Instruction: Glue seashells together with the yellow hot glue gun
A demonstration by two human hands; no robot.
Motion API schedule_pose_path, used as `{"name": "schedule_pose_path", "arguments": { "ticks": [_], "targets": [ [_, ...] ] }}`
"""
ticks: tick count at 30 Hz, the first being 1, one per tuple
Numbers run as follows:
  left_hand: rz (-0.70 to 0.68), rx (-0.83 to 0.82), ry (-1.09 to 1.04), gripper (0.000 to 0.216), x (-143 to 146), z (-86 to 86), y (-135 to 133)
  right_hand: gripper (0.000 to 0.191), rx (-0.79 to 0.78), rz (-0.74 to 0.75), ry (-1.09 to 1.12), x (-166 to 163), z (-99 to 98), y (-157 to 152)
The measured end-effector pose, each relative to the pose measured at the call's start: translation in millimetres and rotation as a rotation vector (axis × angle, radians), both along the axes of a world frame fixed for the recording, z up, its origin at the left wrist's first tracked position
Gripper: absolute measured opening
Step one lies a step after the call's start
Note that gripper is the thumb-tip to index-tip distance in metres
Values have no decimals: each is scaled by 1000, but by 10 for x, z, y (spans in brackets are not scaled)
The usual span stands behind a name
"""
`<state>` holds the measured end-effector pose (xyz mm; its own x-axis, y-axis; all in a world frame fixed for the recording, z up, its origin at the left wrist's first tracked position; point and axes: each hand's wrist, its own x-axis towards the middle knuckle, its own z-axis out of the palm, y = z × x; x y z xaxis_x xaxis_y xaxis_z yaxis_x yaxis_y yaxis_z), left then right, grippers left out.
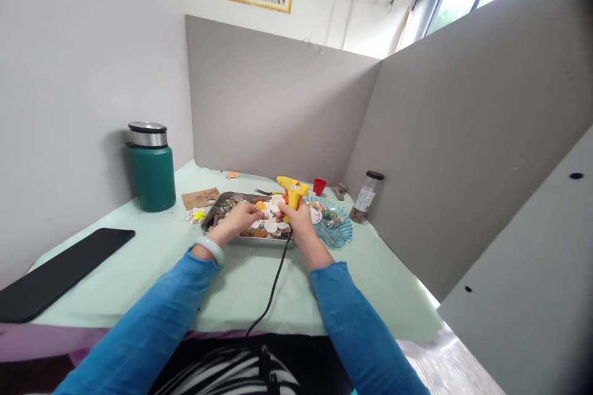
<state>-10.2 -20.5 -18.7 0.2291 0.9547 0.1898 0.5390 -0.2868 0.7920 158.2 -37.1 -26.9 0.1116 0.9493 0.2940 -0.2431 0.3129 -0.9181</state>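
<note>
My right hand is wrapped round the handle of a yellow hot glue gun, whose black cord runs down toward the table's front edge. Both hands are over a metal tray filled with shells and flat white pieces. With fingers pinched together, my left hand hangs above the tray's middle; whatever is between the fingertips is too small to make out. A pale bangle circles the left wrist.
A blue scalloped plate with small shells lies right of the tray, near a red cup and a black-lidded jar. To the left are a green flask, a brown board and a black mat. Grey partitions enclose the table.
</note>
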Motion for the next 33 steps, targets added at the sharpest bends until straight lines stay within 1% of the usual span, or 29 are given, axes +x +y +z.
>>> {"name": "schedule_pose_path", "arguments": {
  "ticks": [2,3,4,7,9,11,15,20,22,25,28,30,33],
  "targets": [
    [58,93,25,31,-14,19,10,34,-5,-24,-10,4,-3,8],
    [44,111,4,29,-15,28,6,33,-11,-25,-20,3,-7,11],
    [-4,87,-39,28,-12,33,-3,33,-19,-21,-30,0,-13,14],
    [-175,-55,-185,40,13,24,-43,33,-46,-7,-51,-13,-33,24],
    [-217,-104,-225,40,34,4,-63,32,-56,-20,-65,-24,-43,28],
    [-194,-105,-241,39,55,-14,-71,32,-55,-25,-76,-35,-48,28],
    [-89,-90,-302,38,87,-22,-62,33,-37,-9,-111,-44,-43,11],
    [56,-74,-344,30,72,12,-57,30,21,-75,-156,-23,-30,0],
    [84,-60,-362,31,57,35,-73,31,46,-90,-149,-16,-30,5],
    [7,-57,-401,35,42,59,-101,33,53,-115,-150,-16,-33,14],
    [-81,-69,-389,38,40,47,-98,33,34,-124,-151,-23,-40,18],
    [-100,-77,-361,39,42,19,-72,33,20,-102,-153,-29,-48,22],
    [-92,-93,-347,40,47,-30,-28,35,12,-70,-143,-40,-67,33]
  ]
}}
